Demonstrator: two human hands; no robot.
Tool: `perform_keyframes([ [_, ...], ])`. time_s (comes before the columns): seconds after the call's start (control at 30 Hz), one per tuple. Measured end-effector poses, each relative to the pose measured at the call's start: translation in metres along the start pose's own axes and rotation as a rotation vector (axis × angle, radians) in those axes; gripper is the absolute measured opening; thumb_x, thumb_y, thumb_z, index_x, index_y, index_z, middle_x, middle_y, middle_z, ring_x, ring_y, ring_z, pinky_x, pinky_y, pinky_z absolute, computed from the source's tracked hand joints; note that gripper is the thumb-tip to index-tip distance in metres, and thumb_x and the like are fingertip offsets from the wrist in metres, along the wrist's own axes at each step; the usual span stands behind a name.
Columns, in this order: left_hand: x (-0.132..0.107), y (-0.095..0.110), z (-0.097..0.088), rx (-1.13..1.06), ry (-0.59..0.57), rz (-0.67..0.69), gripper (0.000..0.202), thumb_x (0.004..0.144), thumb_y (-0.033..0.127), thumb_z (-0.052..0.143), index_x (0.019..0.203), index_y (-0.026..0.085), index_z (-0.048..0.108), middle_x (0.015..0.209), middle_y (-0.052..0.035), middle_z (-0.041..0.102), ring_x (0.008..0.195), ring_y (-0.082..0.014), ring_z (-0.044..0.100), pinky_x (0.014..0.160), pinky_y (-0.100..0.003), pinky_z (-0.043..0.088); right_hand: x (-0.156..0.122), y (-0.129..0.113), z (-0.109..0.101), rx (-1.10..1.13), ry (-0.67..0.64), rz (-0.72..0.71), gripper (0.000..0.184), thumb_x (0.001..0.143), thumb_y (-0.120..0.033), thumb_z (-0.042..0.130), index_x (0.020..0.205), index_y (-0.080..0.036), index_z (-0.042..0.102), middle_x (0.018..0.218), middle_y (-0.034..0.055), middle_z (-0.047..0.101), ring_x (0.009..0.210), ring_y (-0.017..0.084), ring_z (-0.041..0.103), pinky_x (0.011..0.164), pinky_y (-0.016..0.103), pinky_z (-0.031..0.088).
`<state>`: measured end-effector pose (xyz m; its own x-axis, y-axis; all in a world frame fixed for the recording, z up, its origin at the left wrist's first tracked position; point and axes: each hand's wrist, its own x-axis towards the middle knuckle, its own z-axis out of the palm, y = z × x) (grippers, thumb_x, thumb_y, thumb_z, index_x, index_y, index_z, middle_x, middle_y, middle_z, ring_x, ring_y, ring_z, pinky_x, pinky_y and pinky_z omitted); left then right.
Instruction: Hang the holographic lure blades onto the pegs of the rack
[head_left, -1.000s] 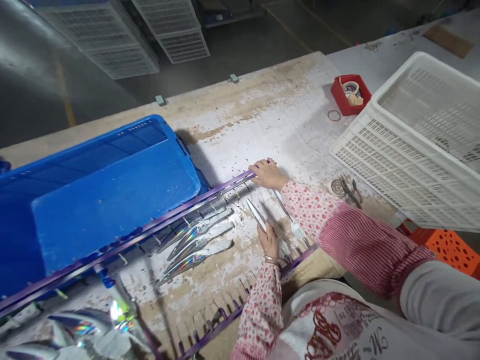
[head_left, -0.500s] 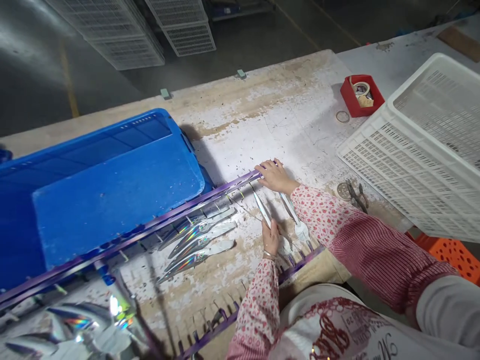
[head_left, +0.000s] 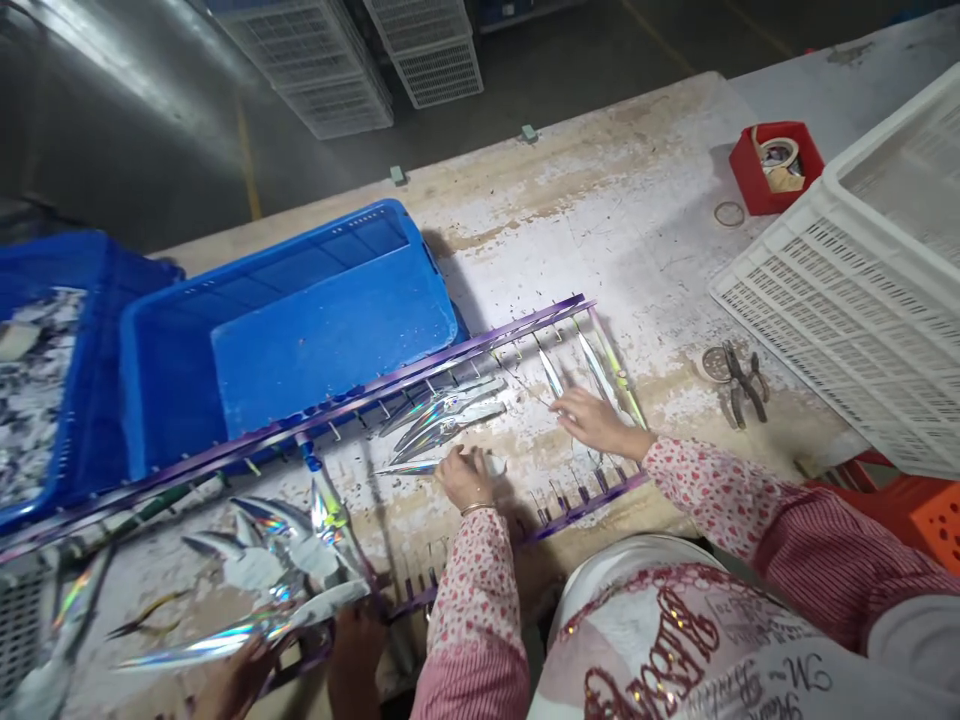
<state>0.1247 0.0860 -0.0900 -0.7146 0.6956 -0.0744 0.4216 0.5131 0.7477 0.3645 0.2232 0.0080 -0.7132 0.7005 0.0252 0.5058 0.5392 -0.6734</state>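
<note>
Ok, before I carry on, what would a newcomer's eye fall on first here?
Probably the big blue rectangular plastic bin on the worktable, left of centre, with a long purple bar with hooks slanting past its near side. Just below that bar, shiny silver fish-shaped pieces catch the light, the person's left hand over the nearest one. At the right edge stands a large white perforated plastic crate.

This table [head_left: 607, 225] is pretty beat up, white coating worn to tan in patches. Blue bin [head_left: 337, 335] left of center, red box [head_left: 750, 187] upper right, pliers [head_left: 737, 372] at right, shiny fish-shaped pieces [head_left: 442, 424] mid-frame.
</note>
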Motion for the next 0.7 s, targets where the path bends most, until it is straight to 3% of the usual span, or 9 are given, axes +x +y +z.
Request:
perform_keyframes([
  [0.07, -0.006, -0.003, 0.002, -0.028, 0.147, -0.091, 0.027, 0.074, 0.024, 0.063, 0.098, 0.018, 0.053, 0.088, -0.0045, 0.045, 0.110, -0.0293, 0.046, 0.111, -0.052, 0.024, -0.024, -0.011, 0.019, 0.068, -0.108, 0.032, 0.022, 0.094, -0.019, 0.048, 0.107, -0.015, 0.065, 0.104, 0.0103, 0.068, 0.105, 0.023, 0.058, 0.095, 0.038, 0.047],
  [0.17, -0.006, -0.003, 0.002, -0.207, 0.424, -0.494, 0.052, 0.058, 0.015, 0.075, 0.098, 0.021, 0.043, 0.103, -0.0055, 0.043, 0.112, -0.0276, 0.047, 0.108, -0.047, 0.032, -0.059, -0.021, 0.046, 0.128, -0.257, 0.169, 0.022, 0.091, -0.014, 0.051, 0.107, -0.014, 0.067, 0.102, 0.0097, 0.071, 0.099, 0.021, 0.064, 0.091, 0.033, 0.048],
  [0.23, -0.001, 0.000, 0.001, -0.387, 0.419, -0.743, 0.057, 0.051, 0.011, 0.079, 0.090, 0.022, 0.040, 0.098, -0.0036, 0.046, 0.100, -0.0249, 0.053, 0.098, -0.045, 0.042, -0.079, -0.024, 0.060, 0.132, -0.336, 0.299, 0.024, 0.089, -0.011, 0.052, 0.108, -0.012, 0.068, 0.097, 0.0099, 0.072, 0.092, 0.020, 0.066, 0.085, 0.031, 0.049],
  [0.3, 0.004, 0.003, -0.003, -0.529, 0.290, -0.823, 0.047, 0.055, 0.011, 0.078, 0.081, 0.021, 0.040, 0.083, -0.0001, 0.050, 0.082, -0.0201, 0.057, 0.085, -0.042, 0.049, -0.094, -0.025, 0.072, 0.125, -0.389, 0.383, 0.026, 0.089, -0.012, 0.053, 0.111, -0.010, 0.067, 0.092, 0.0098, 0.073, 0.088, 0.020, 0.067, 0.082, 0.030, 0.048],
  [0.43, -0.007, 0.013, -0.015, -0.746, 0.072, -0.781, 0.031, 0.064, 0.016, 0.076, 0.075, 0.017, 0.047, 0.070, 0.0011, 0.054, 0.069, -0.0139, 0.057, 0.074, -0.032, 0.052, -0.103, -0.028, 0.095, 0.090, -0.435, 0.399, 0.023, 0.090, -0.017, 0.055, 0.108, -0.009, 0.067, 0.091, 0.0104, 0.074, 0.088, 0.021, 0.068, 0.080, 0.029, 0.047],
  [0.57, -0.045, 0.021, -0.022, -0.950, -0.144, -0.651, 0.035, 0.058, 0.024, 0.082, 0.079, 0.016, 0.056, 0.073, 0.0000, 0.060, 0.074, -0.0127, 0.061, 0.076, -0.027, 0.053, -0.094, -0.033, 0.113, -0.031, -0.455, 0.410, 0.024, 0.090, -0.031, 0.060, 0.100, -0.011, 0.068, 0.093, 0.0134, 0.073, 0.088, 0.026, 0.068, 0.076, 0.031, 0.048],
  [0.63, -0.065, 0.025, -0.020, -0.955, -0.156, -0.497, 0.044, 0.054, 0.026, 0.086, 0.088, 0.017, 0.059, 0.081, -0.0004, 0.064, 0.079, -0.0130, 0.063, 0.079, -0.027, 0.052, -0.089, -0.034, 0.118, -0.070, -0.456, 0.415, 0.023, 0.091, -0.030, 0.060, 0.101, -0.011, 0.068, 0.096, 0.0140, 0.073, 0.089, 0.026, 0.068, 0.076, 0.031, 0.049],
  [0.7, -0.080, 0.030, -0.019, -0.881, -0.081, -0.366, 0.055, 0.052, 0.028, 0.088, 0.100, 0.020, 0.060, 0.092, -0.0021, 0.067, 0.087, -0.0156, 0.065, 0.087, -0.031, 0.052, -0.087, -0.033, 0.120, -0.076, -0.455, 0.409, 0.019, 0.091, -0.024, 0.057, 0.102, -0.013, 0.068, 0.097, 0.0129, 0.073, 0.090, 0.026, 0.068, 0.077, 0.031, 0.049],
])
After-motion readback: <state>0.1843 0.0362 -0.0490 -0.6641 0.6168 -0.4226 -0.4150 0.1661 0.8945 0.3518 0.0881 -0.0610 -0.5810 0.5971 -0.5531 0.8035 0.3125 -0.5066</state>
